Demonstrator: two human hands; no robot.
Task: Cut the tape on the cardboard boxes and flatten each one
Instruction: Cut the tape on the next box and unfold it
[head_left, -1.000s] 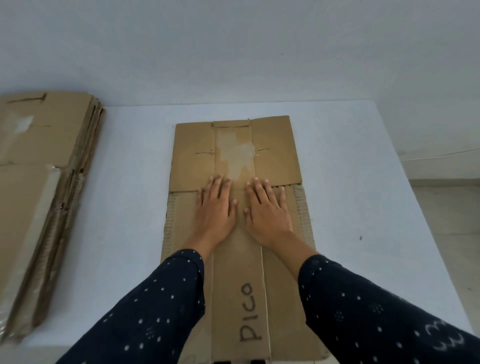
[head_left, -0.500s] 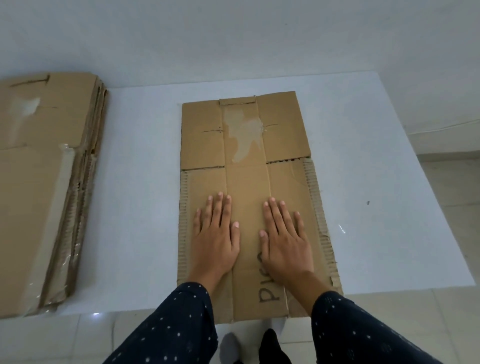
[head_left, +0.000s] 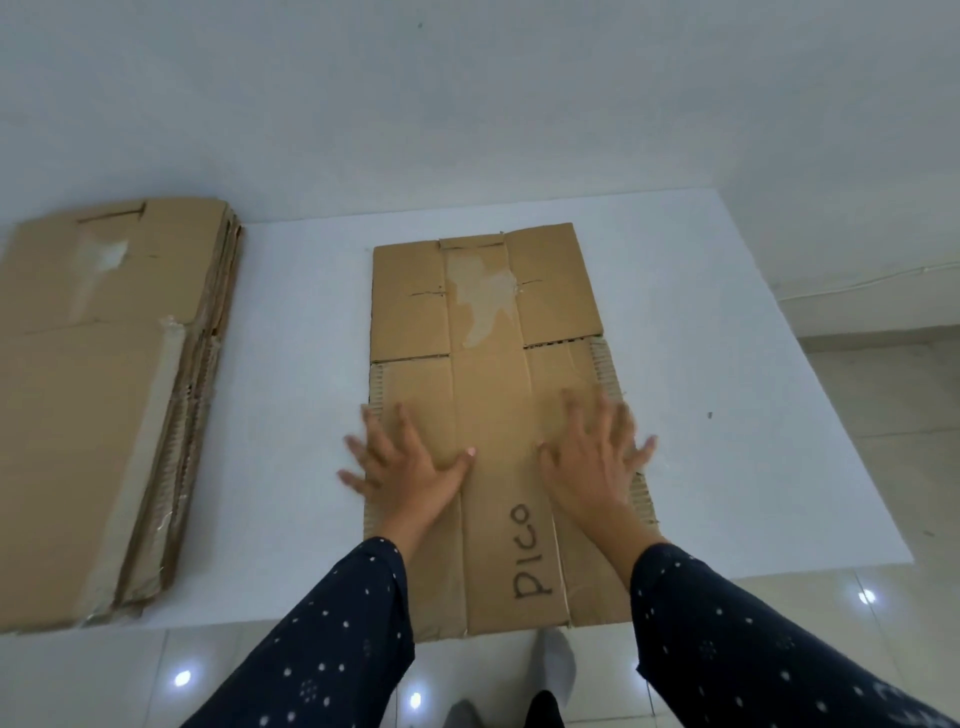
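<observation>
Since the earlier frame the left hand (head_left: 405, 470) and right hand (head_left: 592, 462) had slid apart, each grip spread flat, smoothing the flattened box (head_left: 488, 374) in the counter's (head_left: 727, 374) middle, which next probably needed carrying to the stack (head_left: 104, 395).

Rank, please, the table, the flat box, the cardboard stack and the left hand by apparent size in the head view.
1. table
2. flat box and cardboard stack: alike, and the frame edge cuts off the stack, so no ranking
3. left hand
</observation>
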